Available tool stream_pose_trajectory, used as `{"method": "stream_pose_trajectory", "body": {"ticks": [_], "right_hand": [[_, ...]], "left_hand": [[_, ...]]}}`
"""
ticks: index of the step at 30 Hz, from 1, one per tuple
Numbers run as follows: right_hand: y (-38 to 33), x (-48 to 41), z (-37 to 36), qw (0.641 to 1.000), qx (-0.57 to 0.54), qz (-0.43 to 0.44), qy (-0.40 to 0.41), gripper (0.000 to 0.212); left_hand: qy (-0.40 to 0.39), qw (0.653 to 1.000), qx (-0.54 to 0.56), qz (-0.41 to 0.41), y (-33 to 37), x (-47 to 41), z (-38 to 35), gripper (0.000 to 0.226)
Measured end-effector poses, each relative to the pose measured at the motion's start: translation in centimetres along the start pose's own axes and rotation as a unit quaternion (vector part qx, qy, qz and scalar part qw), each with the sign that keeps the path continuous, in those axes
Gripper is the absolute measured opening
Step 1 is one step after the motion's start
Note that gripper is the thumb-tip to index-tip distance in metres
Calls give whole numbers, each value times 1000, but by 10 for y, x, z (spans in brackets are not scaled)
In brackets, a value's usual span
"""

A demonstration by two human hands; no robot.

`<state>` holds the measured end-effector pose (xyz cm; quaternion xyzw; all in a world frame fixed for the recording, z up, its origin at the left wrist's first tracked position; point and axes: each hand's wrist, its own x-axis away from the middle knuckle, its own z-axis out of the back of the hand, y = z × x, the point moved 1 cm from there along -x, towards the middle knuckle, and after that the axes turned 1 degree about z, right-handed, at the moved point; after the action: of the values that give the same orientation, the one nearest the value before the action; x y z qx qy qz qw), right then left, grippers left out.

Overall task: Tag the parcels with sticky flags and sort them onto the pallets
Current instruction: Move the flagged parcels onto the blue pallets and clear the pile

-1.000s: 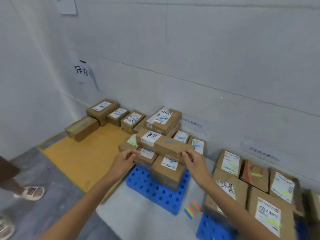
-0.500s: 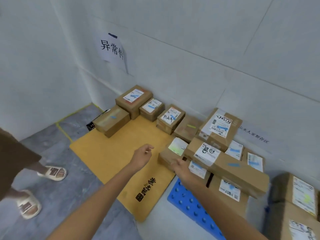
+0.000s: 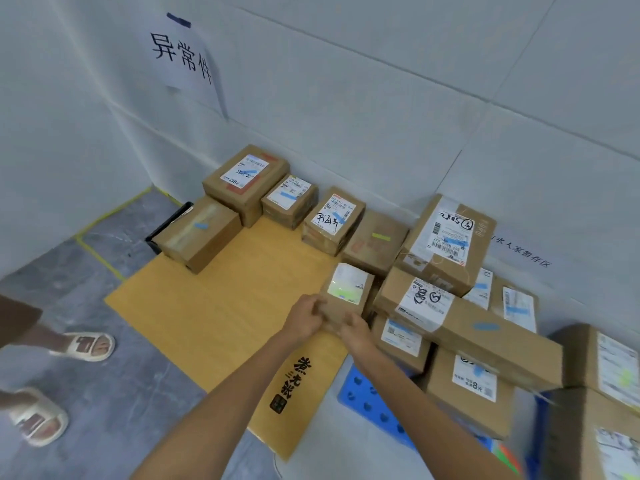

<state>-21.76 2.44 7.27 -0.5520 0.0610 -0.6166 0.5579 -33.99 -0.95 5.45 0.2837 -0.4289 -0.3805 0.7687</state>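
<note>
A small cardboard parcel (image 3: 348, 292) with a white label and a green flag sits at the right edge of the flat yellow cardboard sheet (image 3: 221, 303). My left hand (image 3: 304, 318) grips its near left corner and my right hand (image 3: 355, 332) grips its near right corner. Beside it on the right, a long parcel (image 3: 485, 337) with a blue flag lies across a stack of parcels on the blue pallet (image 3: 369, 400). Several blue-flagged parcels (image 3: 289, 200) line the wall at the back of the yellow sheet. A pad of coloured sticky flags (image 3: 507, 457) shows at the bottom right.
A paper sign (image 3: 183, 57) hangs on the wall above the yellow sheet. Another person's sandalled feet (image 3: 83, 346) stand on the grey floor at the left. More parcels (image 3: 602, 403) fill the right edge. Yellow tape (image 3: 100, 252) marks the floor in the corner.
Both hands left the long blue-flagged parcel, which now rests on the stack, and moved left to take hold of the small green-flagged parcel. The view swung left.
</note>
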Motion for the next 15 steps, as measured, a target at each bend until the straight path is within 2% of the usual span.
{"method": "stream_pose_trajectory", "body": {"ticks": [3, 6, 8, 11, 15], "right_hand": [[7, 5, -4, 999, -31, 0, -9, 48], [12, 12, -11, 999, -35, 28, -26, 57], [14, 15, -18, 997, -49, 30, -50, 62], [16, 21, -27, 993, -92, 10, -69, 54], [12, 36, -32, 991, -103, 84, -25, 40]], "left_hand": [[66, 997, 30, 24, -17, 9, 11, 21], [71, 995, 24, 65, -37, 20, 20, 40], [59, 996, 7, 67, -47, 26, 21, 45], [99, 991, 56, 66, -53, 38, 23, 33], [164, 970, 165, 74, -45, 58, 31, 34]]}}
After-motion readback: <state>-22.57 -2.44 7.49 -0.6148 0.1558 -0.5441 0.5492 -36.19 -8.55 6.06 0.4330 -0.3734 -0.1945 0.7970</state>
